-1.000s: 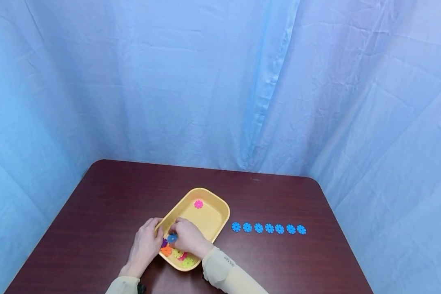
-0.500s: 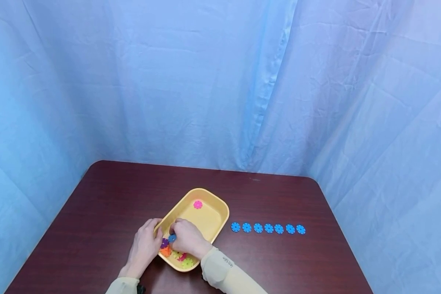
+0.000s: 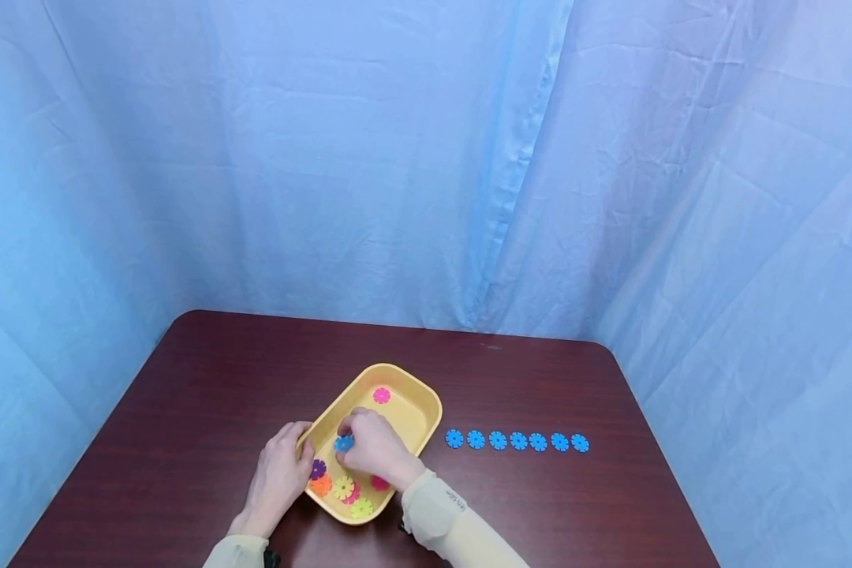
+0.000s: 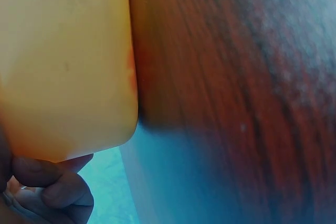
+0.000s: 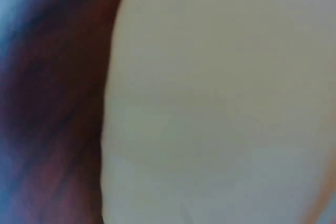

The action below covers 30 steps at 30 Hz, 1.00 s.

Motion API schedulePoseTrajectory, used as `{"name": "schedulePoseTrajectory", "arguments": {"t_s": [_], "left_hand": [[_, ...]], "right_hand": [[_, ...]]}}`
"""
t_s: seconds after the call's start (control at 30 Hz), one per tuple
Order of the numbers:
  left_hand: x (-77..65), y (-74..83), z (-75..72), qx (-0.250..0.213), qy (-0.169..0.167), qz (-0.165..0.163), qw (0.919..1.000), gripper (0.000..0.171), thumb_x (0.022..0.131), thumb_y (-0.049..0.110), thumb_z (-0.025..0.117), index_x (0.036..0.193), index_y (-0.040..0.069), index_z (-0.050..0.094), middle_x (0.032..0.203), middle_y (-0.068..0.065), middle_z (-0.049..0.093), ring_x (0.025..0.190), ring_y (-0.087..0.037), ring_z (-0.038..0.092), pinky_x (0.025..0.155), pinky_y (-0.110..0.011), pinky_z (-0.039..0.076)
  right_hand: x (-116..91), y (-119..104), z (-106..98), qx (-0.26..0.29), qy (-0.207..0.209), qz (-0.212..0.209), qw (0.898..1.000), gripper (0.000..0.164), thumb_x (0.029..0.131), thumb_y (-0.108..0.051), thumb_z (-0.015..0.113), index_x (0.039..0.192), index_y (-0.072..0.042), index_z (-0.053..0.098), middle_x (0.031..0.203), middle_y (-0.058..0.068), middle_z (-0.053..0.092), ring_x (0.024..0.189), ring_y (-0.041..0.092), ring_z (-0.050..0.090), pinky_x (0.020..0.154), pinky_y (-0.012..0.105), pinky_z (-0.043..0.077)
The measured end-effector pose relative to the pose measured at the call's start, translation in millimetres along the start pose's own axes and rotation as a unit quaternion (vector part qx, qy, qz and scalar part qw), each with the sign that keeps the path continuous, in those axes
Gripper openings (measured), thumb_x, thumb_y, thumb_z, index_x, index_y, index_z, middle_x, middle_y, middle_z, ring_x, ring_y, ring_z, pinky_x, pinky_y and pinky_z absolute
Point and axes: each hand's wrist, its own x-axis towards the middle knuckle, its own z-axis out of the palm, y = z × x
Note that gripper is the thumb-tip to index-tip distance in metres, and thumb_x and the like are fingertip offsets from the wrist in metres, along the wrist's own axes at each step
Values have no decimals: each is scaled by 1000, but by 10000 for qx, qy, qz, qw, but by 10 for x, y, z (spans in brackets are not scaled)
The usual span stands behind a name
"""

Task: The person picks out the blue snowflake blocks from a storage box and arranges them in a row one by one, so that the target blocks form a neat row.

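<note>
A yellow plastic tray [image 3: 406, 416] sits at an angle on the table. My left hand [image 3: 275, 477] grips its left rim, thumb inside; in the left wrist view curled fingers [image 4: 67, 188] lie against the tray's outer wall [image 4: 68, 72]. Over the tray, my right hand [image 3: 378, 448] pinches a blue snowflake disc [image 3: 343, 443] between thumb and fingertips. Near the tray's front lie a purple disc [image 3: 317, 469], an orange disc [image 3: 320, 485], yellow discs [image 3: 361, 508] and pink ones, one partly hidden by the right wrist. Another pink disc [image 3: 381, 395] lies at the far end.
Several blue snowflake discs [image 3: 517, 441] form a straight row on the dark wood table [image 3: 539, 513], right of the tray. Light blue curtains [image 3: 369, 173] hang behind and on both sides. A pale sleeve [image 5: 210, 98] fills most of the blurred right wrist view.
My right hand has lifted the blue disc up and to the right, away from the purple and orange discs, uncovering a pink one. The left hand stays on the rim.
</note>
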Motion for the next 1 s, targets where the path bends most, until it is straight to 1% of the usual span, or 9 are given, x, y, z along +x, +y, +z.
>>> {"name": "schedulePoseTrajectory", "arguments": {"t_s": [0.2,0.4,0.67,0.83,1.0], "left_hand": [[9,-3,1,-2,-2,-39,10000,24,88,0,65,111,-1,68,99,-12,67,81,-26,63,72,-43,52],[10,-22,15,-11,56,13,10000,23,87,-1,65,111,-1,69,99,-13,68,81,-26,64,71,-43,52],[10,-27,21,-30,44,-10,10000,24,88,-1,65,111,-2,69,101,-14,68,83,-27,65,73,-44,52],[9,-21,15,-54,11,-52,10000,24,88,-1,64,111,-2,69,101,-13,68,84,-27,64,73,-44,52],[6,-19,18,-59,3,-33,10000,24,88,-2,64,111,-2,69,101,-14,68,85,-27,65,75,-45,53]], "right_hand": [[-21,60,-145,320,105,113,9994,26,77,-19,84,98,-7,74,88,-5,61,74,6,52,70,19,48],[-48,107,-261,652,154,290,9973,27,79,-18,84,102,-6,74,88,-5,61,77,8,53,70,21,50],[-94,236,-447,644,489,79,9967,24,78,-16,83,98,-7,73,89,-4,62,78,9,56,71,23,50],[-146,358,-574,755,714,136,9945,25,78,-16,82,99,-6,72,90,-2,63,79,13,57,71,25,50],[-204,500,-701,734,881,257,9931,25,79,-18,82,99,-7,73,91,-1,63,81,19,60,70,27,51]]}}
